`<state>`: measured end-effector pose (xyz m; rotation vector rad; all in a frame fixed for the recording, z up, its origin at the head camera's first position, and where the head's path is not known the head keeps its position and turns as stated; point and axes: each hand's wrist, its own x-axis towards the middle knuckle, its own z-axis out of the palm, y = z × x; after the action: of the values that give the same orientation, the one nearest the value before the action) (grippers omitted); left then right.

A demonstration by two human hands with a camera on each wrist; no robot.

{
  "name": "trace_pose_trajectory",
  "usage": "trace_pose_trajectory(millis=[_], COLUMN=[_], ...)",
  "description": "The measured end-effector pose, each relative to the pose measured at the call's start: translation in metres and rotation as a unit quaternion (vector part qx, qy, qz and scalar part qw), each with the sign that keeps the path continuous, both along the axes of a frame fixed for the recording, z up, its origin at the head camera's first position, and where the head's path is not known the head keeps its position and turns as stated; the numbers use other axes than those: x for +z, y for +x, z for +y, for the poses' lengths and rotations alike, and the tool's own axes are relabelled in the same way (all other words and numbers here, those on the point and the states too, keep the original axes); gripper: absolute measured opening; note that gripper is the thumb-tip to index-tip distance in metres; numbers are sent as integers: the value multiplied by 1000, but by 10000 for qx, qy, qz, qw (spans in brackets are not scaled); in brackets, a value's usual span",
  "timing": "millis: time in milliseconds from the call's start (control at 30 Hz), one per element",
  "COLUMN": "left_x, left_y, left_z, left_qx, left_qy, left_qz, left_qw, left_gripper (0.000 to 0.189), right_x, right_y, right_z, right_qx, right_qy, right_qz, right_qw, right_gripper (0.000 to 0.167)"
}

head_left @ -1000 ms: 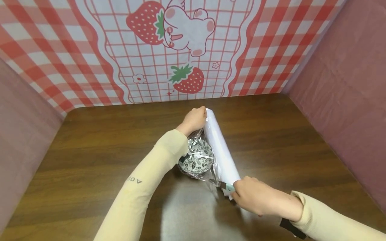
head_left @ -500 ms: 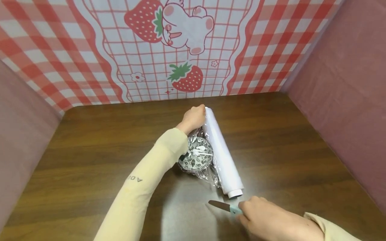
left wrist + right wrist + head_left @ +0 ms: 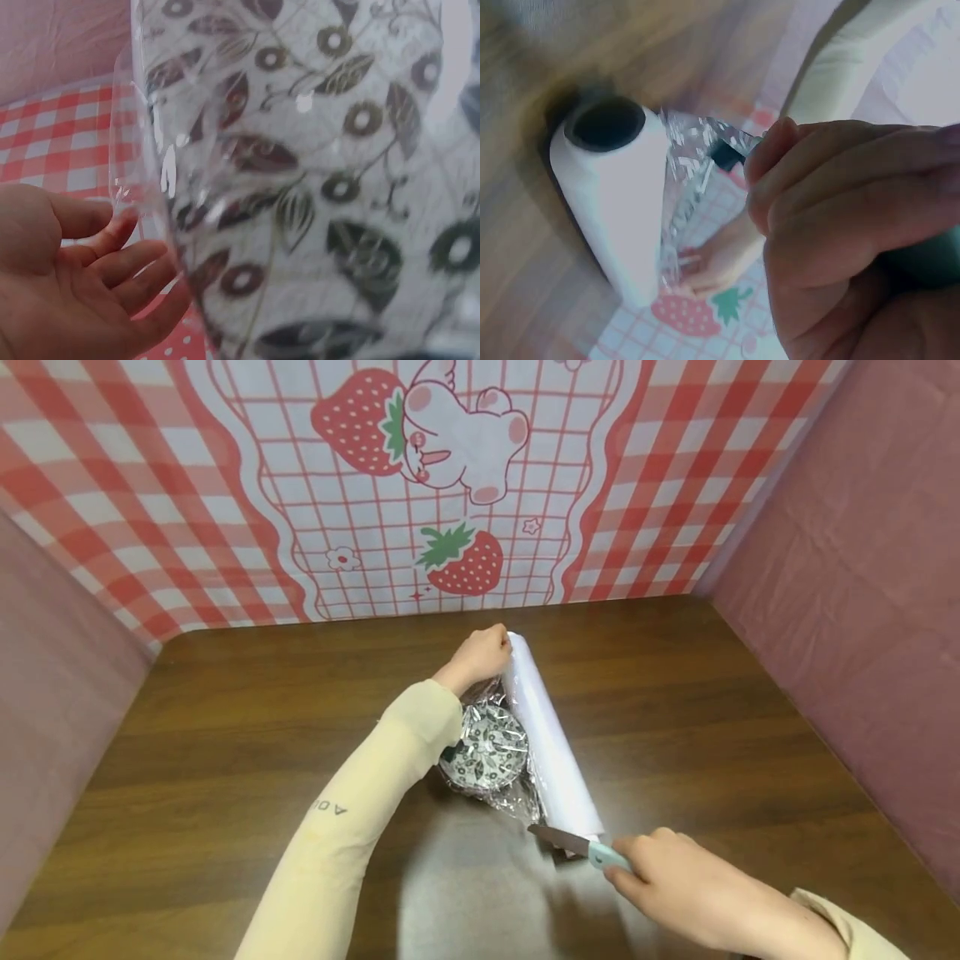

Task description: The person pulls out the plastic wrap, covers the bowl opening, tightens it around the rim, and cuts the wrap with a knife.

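My left hand [image 3: 480,653] is at the far end of a white cling film roll [image 3: 553,747]. In the left wrist view its thumb and forefinger pinch the edge of the clear film [image 3: 126,142]. A round dish [image 3: 486,752] with dark leaves and flowers stands left of the roll, film stretched over its top. My right hand [image 3: 678,881] grips a knife [image 3: 609,857] by its pale blue handle. The blade points left, its tip beside the loose film at the roll's near end. In the right wrist view, the fingers hide most of the knife.
Everything stands on a brown wooden table [image 3: 247,743]. A red checked cloth [image 3: 450,560] with strawberries hangs behind it, and pink cloth walls [image 3: 840,568] flank both sides. The left forearm's cream sleeve [image 3: 352,827] overlaps the dish's left edge in the head view.
The knife moved from the film at the roll's near end toward me, then came back up and slightly right, near the film again. The left hand and dish have hardly moved.
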<state>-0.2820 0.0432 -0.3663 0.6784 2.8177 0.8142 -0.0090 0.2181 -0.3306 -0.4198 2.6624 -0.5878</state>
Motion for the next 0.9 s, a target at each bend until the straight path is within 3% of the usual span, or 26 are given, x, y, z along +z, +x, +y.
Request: trace_pose_trajectory(millis=[300,500,900], left_x=[4,4,15], left_y=[-4,-2,5], left_z=[-10,-18,-28], left_qx=[-119,-84,-392], left_qy=[238,447,-79], left_qz=[-257,-319,-350], left_qw=[9993,9985,9986], left_gripper=[20,22,22], right_x=[15,15,1], right_y=[-7,-16,-42], right_z=[13,21,40], right_qx=[-502,-866,-1391], right_qy=[277,189,79], right_qz=[776,879,1048], right_qw=[9953,9922,9847], right_gripper=[27,28,26])
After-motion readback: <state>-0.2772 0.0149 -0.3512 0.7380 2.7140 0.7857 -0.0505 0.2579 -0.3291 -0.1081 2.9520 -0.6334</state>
